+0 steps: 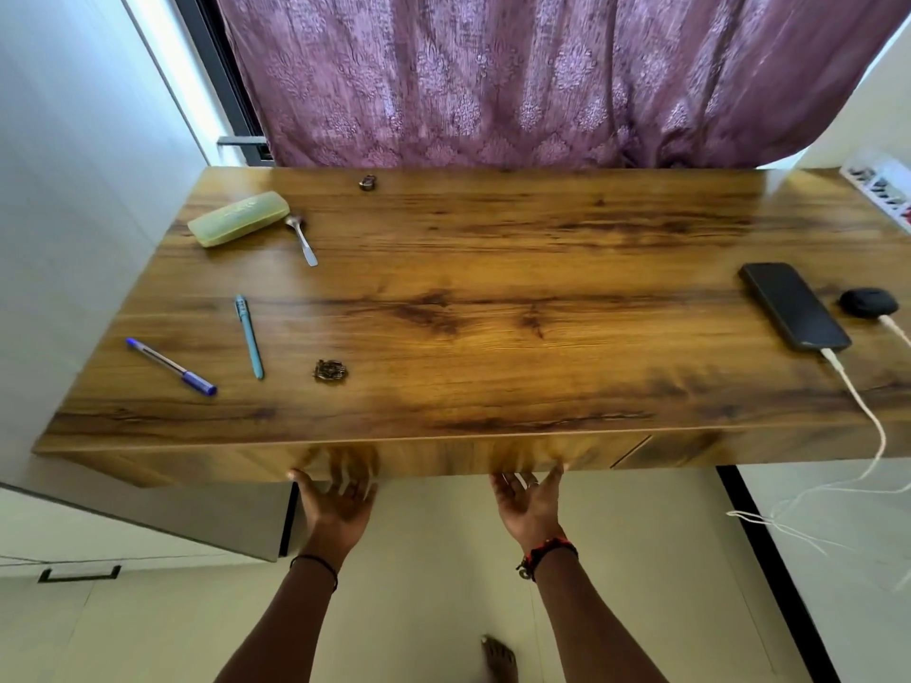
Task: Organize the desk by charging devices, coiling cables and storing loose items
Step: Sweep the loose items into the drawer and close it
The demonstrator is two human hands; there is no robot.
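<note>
The left hand (340, 500) and right hand (530, 500) are held palm-up under the desk (493, 288) front edge, fingers spread, nothing gripped. The underside is probably being touched (pretty blurry there tbh). Far right of the right hand, the phone (793, 305) is plugged into a white cable (858, 401). A blue pen (171, 366), teal pen (249, 336) and glasses case (238, 218) are scattered beyond the left hand.
</note>
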